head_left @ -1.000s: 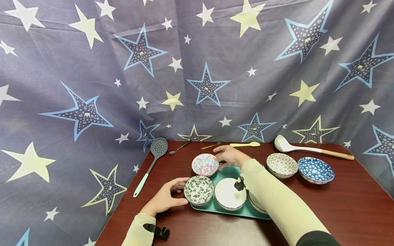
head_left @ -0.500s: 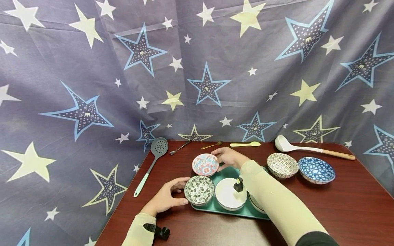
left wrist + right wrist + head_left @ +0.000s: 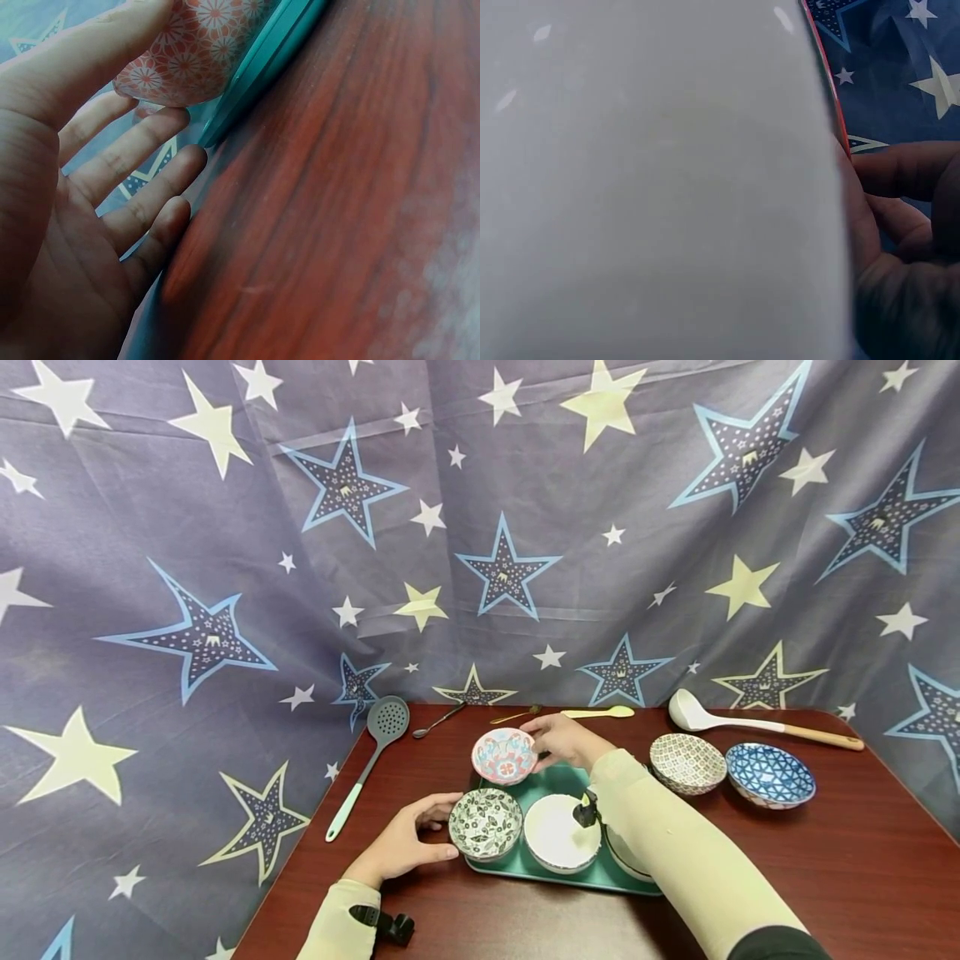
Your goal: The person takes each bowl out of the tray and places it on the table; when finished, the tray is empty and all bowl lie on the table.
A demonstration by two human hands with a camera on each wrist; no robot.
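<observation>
In the head view, my right hand (image 3: 564,739) pinches the right rim of a small bowl (image 3: 504,757) with a pink, red and light blue pattern, at the back left of a green tray (image 3: 536,787). Its red rim meets my fingertips (image 3: 881,169) in the right wrist view, where a white surface fills most of the picture. My left hand (image 3: 408,839) lies beside a green floral bowl (image 3: 485,824) at the tray's front left, thumb and fingers spread loosely. From the left wrist, that bowl's outside (image 3: 184,56) is red with white flowers, with my fingertips right by it.
A white bowl (image 3: 562,833) sits on the tray, with another bowl (image 3: 626,857) partly under my right sleeve. Right of it stand a checkered bowl (image 3: 687,764) and a blue-patterned bowl (image 3: 769,775). A skimmer (image 3: 387,720), ladle (image 3: 693,714), yellow spoon (image 3: 600,712) and small spoons lie around.
The pink-patterned bowl has shifted slightly back and to the right in my right hand, tilting a little. My left hand and the other bowls have stayed in place.
</observation>
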